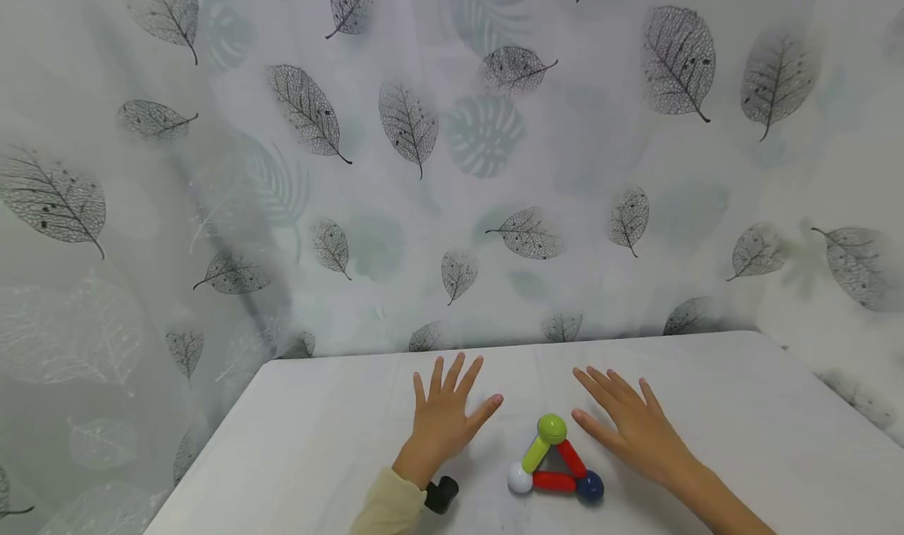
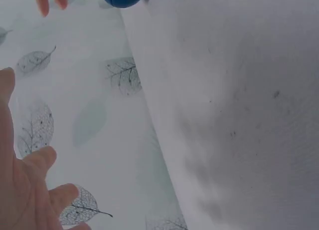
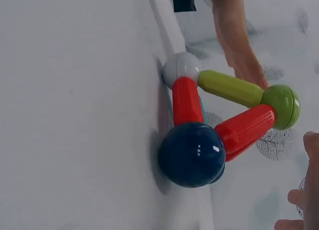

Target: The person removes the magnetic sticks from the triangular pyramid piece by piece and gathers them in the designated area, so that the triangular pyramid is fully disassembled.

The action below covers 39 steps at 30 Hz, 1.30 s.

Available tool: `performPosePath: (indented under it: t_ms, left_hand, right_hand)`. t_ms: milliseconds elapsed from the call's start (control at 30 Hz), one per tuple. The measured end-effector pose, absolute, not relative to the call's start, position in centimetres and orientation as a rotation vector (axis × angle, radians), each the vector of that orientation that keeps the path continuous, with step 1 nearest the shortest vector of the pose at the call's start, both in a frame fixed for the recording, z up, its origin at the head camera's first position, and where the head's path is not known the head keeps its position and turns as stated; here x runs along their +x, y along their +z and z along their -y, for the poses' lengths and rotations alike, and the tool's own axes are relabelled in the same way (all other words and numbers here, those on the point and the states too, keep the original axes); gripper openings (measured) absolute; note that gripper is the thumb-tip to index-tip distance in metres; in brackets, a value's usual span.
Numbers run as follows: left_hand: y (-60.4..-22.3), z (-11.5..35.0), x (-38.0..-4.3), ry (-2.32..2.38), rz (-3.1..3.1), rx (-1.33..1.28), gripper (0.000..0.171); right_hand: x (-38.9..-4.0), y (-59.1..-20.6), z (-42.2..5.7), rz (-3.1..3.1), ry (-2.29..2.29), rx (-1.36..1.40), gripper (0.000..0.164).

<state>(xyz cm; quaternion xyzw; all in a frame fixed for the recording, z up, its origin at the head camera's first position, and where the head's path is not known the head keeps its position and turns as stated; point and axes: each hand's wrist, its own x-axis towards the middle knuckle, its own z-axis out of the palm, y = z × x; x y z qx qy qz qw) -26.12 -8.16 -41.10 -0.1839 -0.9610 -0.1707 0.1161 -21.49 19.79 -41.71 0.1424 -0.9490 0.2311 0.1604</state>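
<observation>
The head view showed the left hand (image 1: 441, 425) with its fingers spread and its thumb out to the side, holding nothing, while the right hand (image 1: 628, 425) also held nothing, its fingers straight and its thumb apart. Between them, nearer the right hand and touching neither, was a triangular frame of balls and rods. Its green ball (image 1: 552, 428) was at the far corner, its whitish ball (image 1: 519, 478) at the near corner toward the left hand, and its dark blue ball (image 1: 589, 487) at the near corner toward the right. A green rod (image 1: 536, 454) joined the green and whitish balls; one red rod (image 1: 571, 458) ran from green to dark blue, and a second red rod (image 1: 554, 482) linked the near pair. The right wrist view showed the green ball raised off the white tabletop (image 1: 304, 441), with a sliver of cyan (image 3: 203, 109) behind a red rod. Beside the left wrist, near a pale yellow sleeve (image 1: 391, 504), was a black object (image 1: 442, 495). Beyond the table's far edge hung a pale leaf-patterned backdrop (image 1: 452, 198).
</observation>
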Motion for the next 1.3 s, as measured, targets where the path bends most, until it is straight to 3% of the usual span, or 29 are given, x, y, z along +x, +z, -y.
performPosePath:
  t_ms: [400,700,1133,1300]
  left_hand:
    - [-40.4,5.6,-24.9,-0.507,2.659,-0.752,0.069]
    - [-41.9,4.3,-23.7,-0.380,2.475,-1.054,0.065]
    - [-42.7,3.9,-23.8,-0.786,2.219,-1.353,0.042]
    - [-42.4,3.9,-24.1,-0.913,2.214,-1.435,0.038]
  right_hand:
    - [-19.7,-41.1,-18.4,2.741,0.784,0.474,0.051]
    - [-19.8,-42.6,-18.0,2.466,0.947,0.711,0.018]
    - [-20.3,-44.4,-16.9,2.259,1.073,0.827,0.016]
    - [-20.3,-45.0,-16.6,2.175,1.125,0.822,0.023]
